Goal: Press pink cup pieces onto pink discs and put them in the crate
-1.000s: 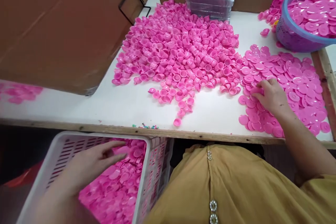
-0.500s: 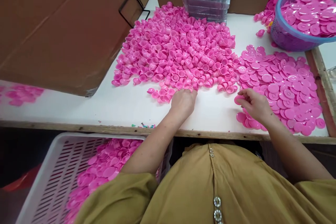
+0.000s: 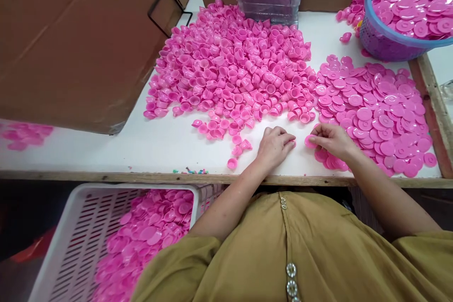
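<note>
Down on the white table (image 3: 170, 144), both hands meet near the front edge, between the two pink heaps. The right hand (image 3: 331, 139) pinches a flat pink disc (image 3: 310, 141) between thumb and fingertips, the other fingers loosely curled, at the near left edge of the spread of pink discs (image 3: 375, 113). The left hand (image 3: 276, 144) is curled, its fingertips drawn together just beside the disc; a bit of pink shows at them, but whether they grip a piece I cannot tell. Behind the hands lies the big heap of small pink cups (image 3: 233, 66), with stray cups trailing toward the table edge. A blue basket (image 3: 385, 45) of discs sits at the far right, a cardboard box (image 3: 81, 42) at the left. Below the table, a white slatted crate (image 3: 74, 231) holds more pink parts.
</note>
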Demonstrator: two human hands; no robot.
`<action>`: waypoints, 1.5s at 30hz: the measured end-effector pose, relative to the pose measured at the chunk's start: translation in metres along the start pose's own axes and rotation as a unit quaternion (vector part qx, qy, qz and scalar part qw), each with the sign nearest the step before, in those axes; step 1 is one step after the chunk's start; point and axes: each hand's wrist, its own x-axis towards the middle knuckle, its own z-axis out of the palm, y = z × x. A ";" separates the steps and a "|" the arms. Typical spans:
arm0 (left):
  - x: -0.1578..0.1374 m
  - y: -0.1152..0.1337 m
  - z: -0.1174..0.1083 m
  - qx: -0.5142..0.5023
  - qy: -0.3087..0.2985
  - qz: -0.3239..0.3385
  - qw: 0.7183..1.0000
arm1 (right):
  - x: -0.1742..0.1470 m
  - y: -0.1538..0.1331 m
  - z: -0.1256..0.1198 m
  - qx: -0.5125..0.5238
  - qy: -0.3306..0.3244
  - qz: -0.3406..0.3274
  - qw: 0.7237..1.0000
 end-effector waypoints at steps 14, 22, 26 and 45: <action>-0.008 -0.020 0.000 0.000 0.008 0.033 0.999 | 0.023 -0.022 0.048 -0.005 -0.079 0.111 0.991; -0.003 -0.023 -0.003 -0.002 -0.008 0.041 0.999 | 0.027 -0.028 0.052 -0.162 -0.083 0.106 0.978; 0.000 -0.019 -0.014 0.004 -0.061 0.030 0.998 | 0.030 -0.030 0.052 -0.161 -0.098 0.120 0.975; 0.040 -0.017 -0.036 0.036 -0.219 -0.007 0.975 | 0.040 -0.033 0.052 -0.117 -0.146 0.155 0.970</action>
